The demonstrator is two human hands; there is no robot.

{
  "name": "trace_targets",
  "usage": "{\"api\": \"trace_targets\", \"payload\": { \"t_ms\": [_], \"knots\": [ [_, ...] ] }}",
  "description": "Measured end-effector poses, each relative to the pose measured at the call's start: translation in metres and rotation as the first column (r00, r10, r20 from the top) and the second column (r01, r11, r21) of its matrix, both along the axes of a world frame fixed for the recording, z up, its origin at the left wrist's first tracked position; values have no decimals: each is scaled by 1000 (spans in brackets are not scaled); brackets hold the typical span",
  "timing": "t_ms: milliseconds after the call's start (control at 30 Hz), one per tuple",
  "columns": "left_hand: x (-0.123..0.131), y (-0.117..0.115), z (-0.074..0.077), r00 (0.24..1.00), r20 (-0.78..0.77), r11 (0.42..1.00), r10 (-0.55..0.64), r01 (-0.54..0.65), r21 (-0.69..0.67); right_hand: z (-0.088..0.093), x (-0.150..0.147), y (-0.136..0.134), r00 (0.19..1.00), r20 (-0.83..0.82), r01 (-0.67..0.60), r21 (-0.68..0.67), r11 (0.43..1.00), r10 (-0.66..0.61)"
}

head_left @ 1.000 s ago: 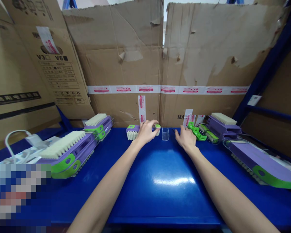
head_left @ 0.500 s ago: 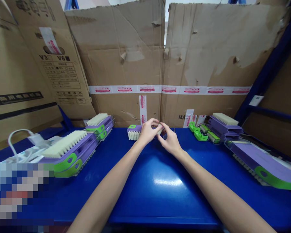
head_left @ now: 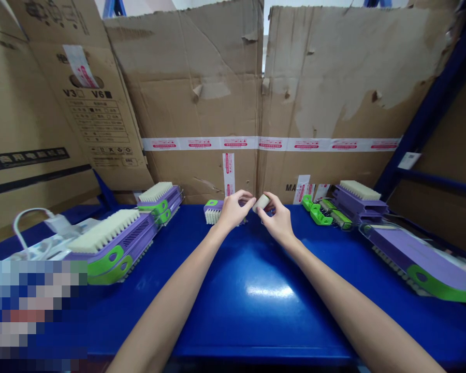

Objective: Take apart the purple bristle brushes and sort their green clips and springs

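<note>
A small cream-coloured block [head_left: 261, 202] is held up above the far part of the blue table [head_left: 233, 290]. My right hand [head_left: 276, 216] pinches it between thumb and fingers from the right. At the block's left end, my left hand [head_left: 235, 210] has its thumb and fingertips drawn together against it; how firmly they grip cannot be made out. Just behind my left hand lies a purple and green brush [head_left: 214, 213] with cream bristles, partly hidden by that hand.
Stacked purple brushes [head_left: 112, 241] stand at left, with a smaller stack [head_left: 159, 202] behind. On the right are purple pieces [head_left: 361, 207], green parts [head_left: 317, 212] and a large purple brush [head_left: 423, 259]. A cable [head_left: 27, 212] lies far left. Cardboard [head_left: 194, 114] walls the back.
My right hand has shifted slightly right and turned, so more of the cream block shows between my hands. My left hand has moved a little to the left and down.
</note>
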State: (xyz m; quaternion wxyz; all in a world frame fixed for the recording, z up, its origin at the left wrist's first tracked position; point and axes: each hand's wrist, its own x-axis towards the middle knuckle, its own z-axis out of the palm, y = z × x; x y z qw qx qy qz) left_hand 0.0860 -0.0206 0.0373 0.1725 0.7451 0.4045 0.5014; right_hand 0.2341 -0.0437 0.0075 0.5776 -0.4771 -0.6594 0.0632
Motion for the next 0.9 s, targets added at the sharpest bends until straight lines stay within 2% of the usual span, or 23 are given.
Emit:
{"api": "trace_targets", "payload": {
  "t_ms": [67,133,200,267,367,533,633,800,900],
  "knots": [
    [-9,3,-2,970,-172,976,170,-142,165,2,8,5,996,45,74,41,996,-76],
    [-21,7,-7,873,-339,915,350,-240,324,1,18,10,980,103,164,49,985,-168],
    [-32,11,-14,775,-446,876,447,-278,395,0,26,16,959,152,242,10,970,-240],
    [-41,14,-21,718,-485,859,499,-339,383,-3,32,20,945,204,273,-60,960,-256],
    [-47,16,-27,680,-507,847,530,-401,349,-4,33,21,927,312,274,-181,944,-209],
    [-47,17,-28,661,-527,845,535,-398,358,0,23,15,835,536,350,-345,871,-123],
    [-46,17,-29,645,-542,842,539,-393,370,1,18,11,769,628,398,-327,857,-117],
    [-47,18,-30,629,-554,837,546,-388,385,1,14,4,667,730,429,-209,879,-152],
    [-47,18,-30,635,-551,840,542,-381,386,1,10,0,626,767,436,-190,880,-144]
  ]
}}
